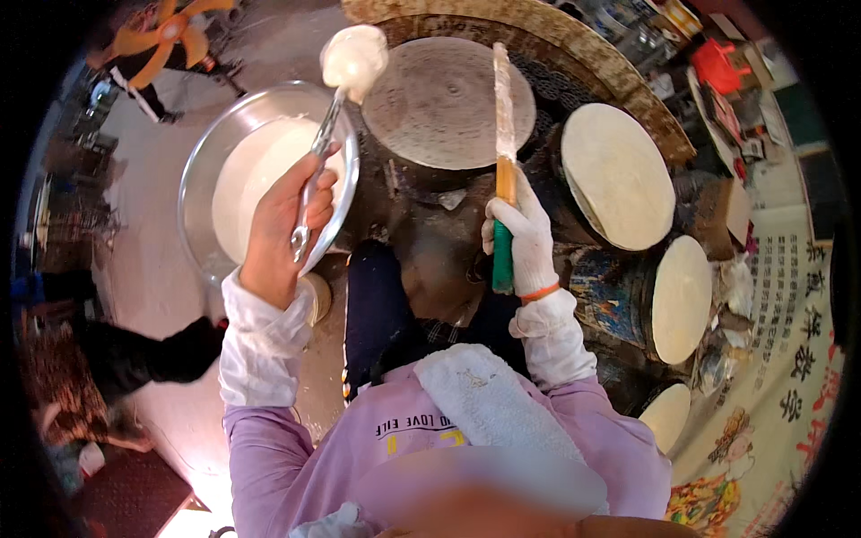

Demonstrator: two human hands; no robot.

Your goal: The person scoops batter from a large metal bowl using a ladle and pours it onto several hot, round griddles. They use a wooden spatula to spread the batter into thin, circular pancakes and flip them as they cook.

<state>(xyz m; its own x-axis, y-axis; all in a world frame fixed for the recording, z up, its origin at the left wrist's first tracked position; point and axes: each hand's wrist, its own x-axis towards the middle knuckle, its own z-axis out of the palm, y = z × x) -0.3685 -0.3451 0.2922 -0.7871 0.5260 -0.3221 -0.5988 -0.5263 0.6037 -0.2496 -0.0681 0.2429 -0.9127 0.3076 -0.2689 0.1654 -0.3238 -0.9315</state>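
Bare, my left hand (282, 208) grips the metal handle of a ladle (323, 144). The ladle's bowl is heaped with pale batter (354, 57) and hangs by the left rim of a round flat griddle (447, 101). Beneath that hand is a wide metal basin (195, 202) of creamy batter (235, 191). A white glove covers my right hand (528, 232), which is closed around a long wooden spreader (505, 134) with a green-wrapped grip. Batter coats the spreader's upper part, which I see across the right side of the griddle. The griddle's surface is bare and greyish.
To the right stand three stacks of thin round flatbreads (619, 178), one on a paint-stained bucket (609, 296). A curved wooden board (605, 64) borders the griddle's far side. An orange-bladed fan (169, 31) is at upper left. Other people (87, 376) are at the left. A printed banner (760, 376) hangs right.
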